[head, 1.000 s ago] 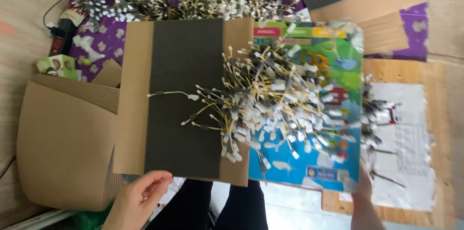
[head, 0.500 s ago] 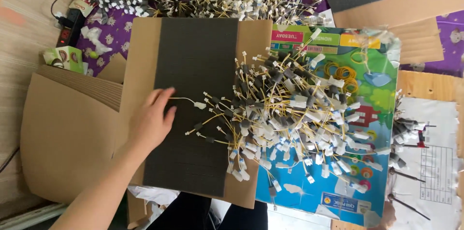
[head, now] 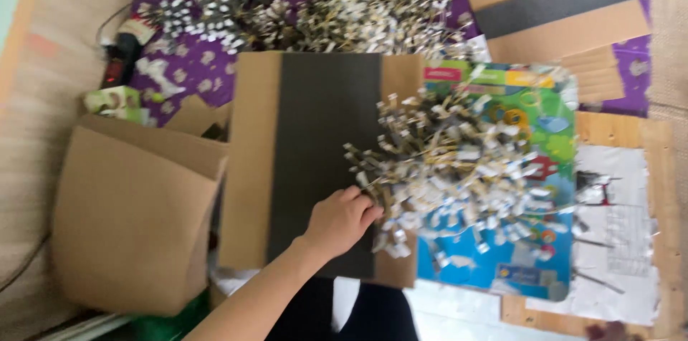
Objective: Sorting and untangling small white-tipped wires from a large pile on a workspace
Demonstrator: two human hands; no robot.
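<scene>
now – left hand [head: 342, 220] | touching tagged wire pile [head: 459, 169] | on cardboard panel [head: 315, 133]

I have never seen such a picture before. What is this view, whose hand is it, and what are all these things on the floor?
A camera worn on a person's head looks down at their work; there is no machine. The left hand reaches from below and touches the edge of a pile of thin sticks with white tips. The picture is too blurred to tell if it grips any. The pile lies partly on a cardboard sheet with a black strip and partly on a colourful board. A folded cardboard box lies left. The right hand is not seen.
</scene>
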